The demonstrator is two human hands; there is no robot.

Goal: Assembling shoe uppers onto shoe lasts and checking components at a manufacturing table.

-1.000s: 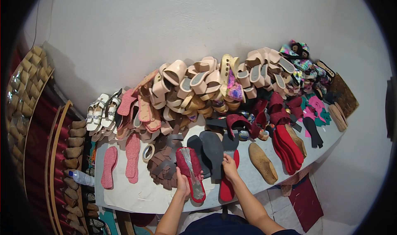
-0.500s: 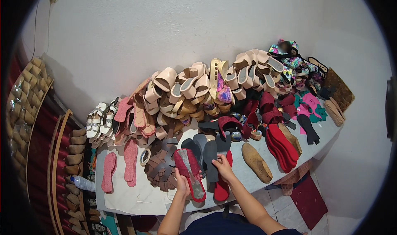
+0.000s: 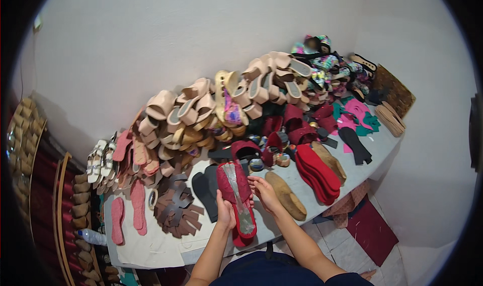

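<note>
A dark red slipper [image 3: 232, 185], with a strip of clear plastic running lengthwise over its upper and sole, is held upright over the table's front edge. My left hand [image 3: 226, 214] grips it by its left side. Beside its right edge is my right hand [image 3: 266, 194], fingers extended and slightly apart; whether they touch the slipper I cannot tell. Partly hidden beneath the slipper lies a red sole [image 3: 241, 240]. Dark grey soles [image 3: 205, 193] rest left of it. To the right of my right hand lies a wooden shoe last [image 3: 286, 196].
Stacked red soles [image 3: 318, 177] lie right of the last. Brown strap pieces [image 3: 176, 210] and pink soles [image 3: 138, 208] are at left. Beige sandals [image 3: 188, 104] pile along the wall. Shoe lasts fill a rack [image 3: 80, 210] by the table's left end.
My right hand has left the dark grey and red soles and moved to the slipper's right side. My left hand still holds the slipper. The view has swung right.
</note>
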